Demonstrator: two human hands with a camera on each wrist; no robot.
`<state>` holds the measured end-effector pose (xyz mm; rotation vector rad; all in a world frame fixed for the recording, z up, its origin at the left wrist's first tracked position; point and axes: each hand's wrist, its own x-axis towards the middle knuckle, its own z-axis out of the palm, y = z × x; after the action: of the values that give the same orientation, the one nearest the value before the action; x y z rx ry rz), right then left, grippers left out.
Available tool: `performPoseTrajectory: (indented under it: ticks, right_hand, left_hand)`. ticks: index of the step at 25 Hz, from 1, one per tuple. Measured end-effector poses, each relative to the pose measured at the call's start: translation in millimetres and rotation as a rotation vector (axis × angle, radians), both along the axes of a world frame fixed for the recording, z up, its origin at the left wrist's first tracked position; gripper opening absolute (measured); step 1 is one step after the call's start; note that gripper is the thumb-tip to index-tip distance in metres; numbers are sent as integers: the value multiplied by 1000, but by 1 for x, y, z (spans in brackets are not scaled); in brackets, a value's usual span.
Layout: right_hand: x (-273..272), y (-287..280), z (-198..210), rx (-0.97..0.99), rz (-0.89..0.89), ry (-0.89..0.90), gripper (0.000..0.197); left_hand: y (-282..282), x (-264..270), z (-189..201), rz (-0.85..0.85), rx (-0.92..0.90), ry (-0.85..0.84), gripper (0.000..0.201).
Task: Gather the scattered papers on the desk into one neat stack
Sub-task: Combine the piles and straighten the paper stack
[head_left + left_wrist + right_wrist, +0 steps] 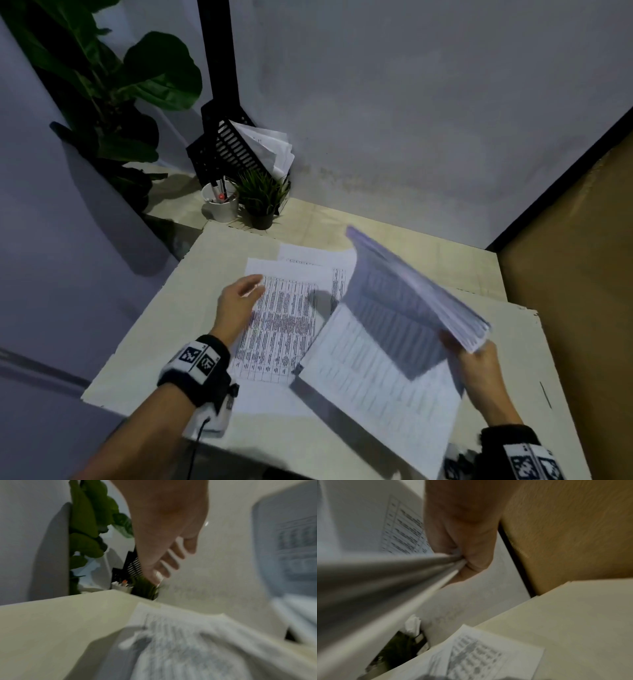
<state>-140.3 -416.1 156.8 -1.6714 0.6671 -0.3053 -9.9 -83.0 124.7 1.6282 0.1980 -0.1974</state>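
Head view blurs the sheaf of papers [416,298] my right hand [479,373] pinches by a corner, so I can't read its printed tables. My left hand [239,301], fingers [173,562] loosely spread, hovers over flat table-printed sheets [284,322] on the pale worktop [171,342].

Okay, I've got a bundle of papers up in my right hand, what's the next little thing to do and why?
Probably lower the bundle held by the right hand onto the loose sheets lying on the desk, since the left hand hovers open over them, ready to steady and square them.
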Motion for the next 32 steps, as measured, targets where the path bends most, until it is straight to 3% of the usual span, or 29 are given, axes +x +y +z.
performPoseTrajectory:
  ticks: [2, 4, 6, 12, 17, 22, 25, 26, 29, 32]
  right_hand:
    - [-5, -23, 6, 14, -77, 25, 17]
    - [-12, -42, 11, -31, -136, 31, 22]
    - [-16, -59, 12, -115, -244, 90, 9]
    - [-7, -61, 10, -328, -386, 227, 2]
    - [-5, -48, -5, -371, -312, 278, 10]
    - [-7, -41, -10, -359, -262, 276, 15]
    - [-8, -42, -12, -336, -247, 269, 13]
    - [-8, -44, -13, -332, -243, 265, 13]
    - [-8, -46, -16, -319, -241, 263, 12]
    - [-8, -46, -20, -320, -226, 260, 14]
  left_hand:
    - [23, 11, -40, 40, 268, 196, 52]
    - [34, 14, -67, -23, 595, 376, 75]
    - [28, 16, -81, -22, 725, 441, 82]
    - [-14, 25, -85, -42, 528, 430, 83]
    - [-45, 29, -80, -176, 584, 349, 54]
    - [-72, 37, -72, -96, 496, 467, 61]
    - [-82, 38, -75, -226, 488, 490, 22]
    - [-86, 38, -78, -255, 499, 478, 19]
    - [-98, 34, -84, -245, 400, 408, 19]
    - [-114, 32, -81, -281, 338, 439, 44]
